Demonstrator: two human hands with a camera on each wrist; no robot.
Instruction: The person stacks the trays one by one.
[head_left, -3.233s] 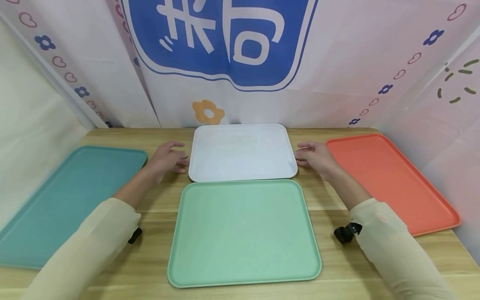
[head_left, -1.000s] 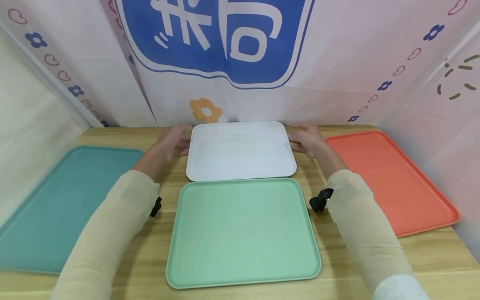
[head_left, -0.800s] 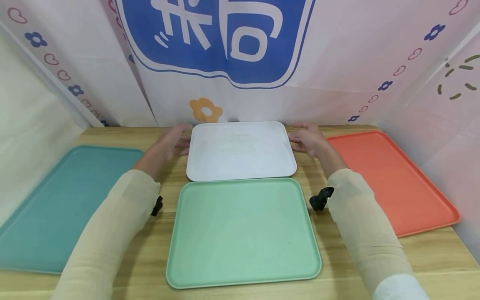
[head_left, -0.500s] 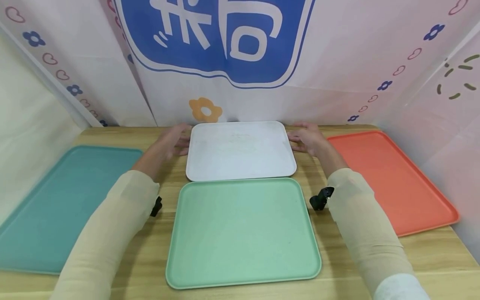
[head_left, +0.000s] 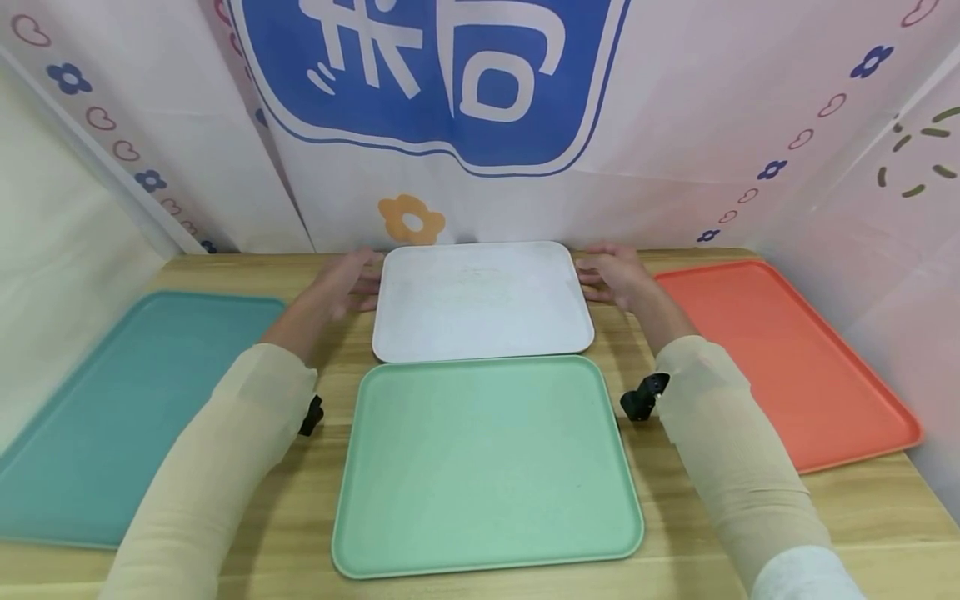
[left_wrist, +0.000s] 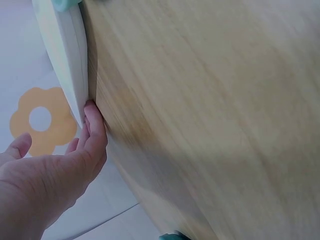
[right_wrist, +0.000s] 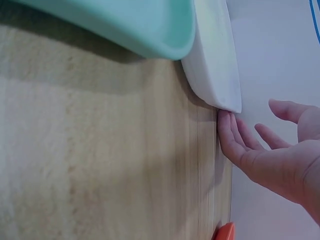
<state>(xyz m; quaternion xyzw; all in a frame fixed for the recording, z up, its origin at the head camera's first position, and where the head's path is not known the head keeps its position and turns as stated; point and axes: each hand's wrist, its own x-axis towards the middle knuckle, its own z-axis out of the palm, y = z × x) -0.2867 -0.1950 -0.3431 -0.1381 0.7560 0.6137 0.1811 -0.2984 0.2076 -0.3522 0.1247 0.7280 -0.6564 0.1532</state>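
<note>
Right of the teal tray [head_left: 142,417], the left hand [head_left: 347,282], thumb apart and fingers loosely extended, touches one end of the white tray [head_left: 483,302], whose long axis runs left to right behind the green tray [head_left: 487,467]; the right hand [head_left: 613,279], likewise spread, touches the other end, near the red tray [head_left: 787,367]. The wooden table [head_left: 292,508] backs onto printed cloth [head_left: 667,117].

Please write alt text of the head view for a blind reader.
A person's left hand and right hand are at opposite ends of a white tray on a table; a green tray lies in front, a teal tray left, a red tray right.
</note>
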